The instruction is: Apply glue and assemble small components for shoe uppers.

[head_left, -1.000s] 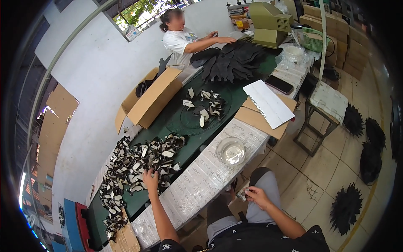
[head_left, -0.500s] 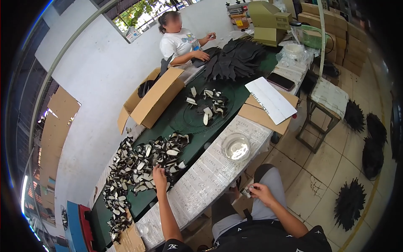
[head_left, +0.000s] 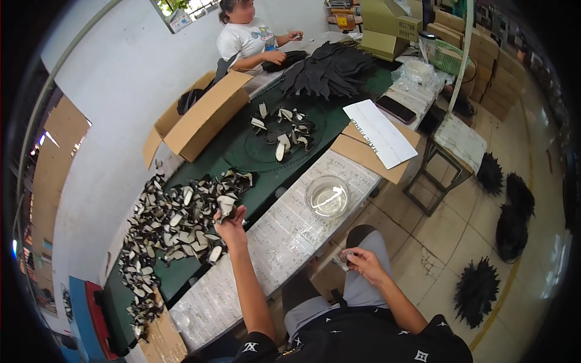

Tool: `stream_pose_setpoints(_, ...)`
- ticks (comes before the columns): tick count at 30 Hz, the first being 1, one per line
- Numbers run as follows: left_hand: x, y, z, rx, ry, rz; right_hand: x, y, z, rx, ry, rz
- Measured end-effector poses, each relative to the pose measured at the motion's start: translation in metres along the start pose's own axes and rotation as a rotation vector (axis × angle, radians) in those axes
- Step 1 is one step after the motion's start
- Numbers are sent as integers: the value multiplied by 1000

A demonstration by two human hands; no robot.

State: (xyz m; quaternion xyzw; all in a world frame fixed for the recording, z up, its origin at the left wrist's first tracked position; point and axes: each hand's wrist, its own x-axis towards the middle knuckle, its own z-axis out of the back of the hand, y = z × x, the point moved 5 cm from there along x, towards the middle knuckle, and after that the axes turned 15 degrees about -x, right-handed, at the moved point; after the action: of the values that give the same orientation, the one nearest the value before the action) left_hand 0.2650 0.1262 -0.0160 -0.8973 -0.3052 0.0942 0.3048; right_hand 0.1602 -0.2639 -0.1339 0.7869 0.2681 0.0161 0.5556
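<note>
My left hand (head_left: 231, 230) is closed on a small black-and-off-white curved piece (head_left: 226, 206), holding it up at the near edge of a large heap of like pieces (head_left: 175, 212). The heap spreads along the green table surface (head_left: 206, 175) at the left. Over my lap, my right hand (head_left: 366, 264) pinches a small shiny, pale thing (head_left: 343, 258), too small to name. A round clear dish (head_left: 327, 196) stands on the taped white ledge (head_left: 284, 224) between my hands and the green surface. A smaller group of black-and-white pieces (head_left: 282, 145) lies farther along the table.
A co-worker (head_left: 248, 45) across the table handles flat black pieces beside a large black stack (head_left: 327, 69). An open cardboard box (head_left: 206, 118) stands at the far side. A white card (head_left: 381, 134), a phone (head_left: 396, 109) and a stool (head_left: 454, 148) are at the right. Black bundles (head_left: 477, 292) lie on the floor.
My left hand has lifted a black-and-white piece from the heap's edge and turned palm up. My right hand keeps its pinch over my lap. The whole view has shifted somewhat.
</note>
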Motion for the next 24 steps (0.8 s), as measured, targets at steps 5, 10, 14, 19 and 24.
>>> stream_pose_setpoints(5, -19, 57, -24, 22, 48, 336, -17, 137, -21, -343, -203, 367)
stream_pose_setpoints(10, -32, 68, -27, 7, 199, 474, 7, 211, -46, -811, -315, 576)
stream_pose_setpoints(14, -41, 65, -32, 120, 269, 516, 34, 226, -66, -1153, -325, 682)
stream_pose_setpoints(19, -35, 69, -21, 197, 312, 487, 56, 222, -68, -1319, -318, 749)
stream_pose_setpoints(24, -36, 68, -23, 160, 267, 482, 63, 217, -68, -1380, -310, 752)
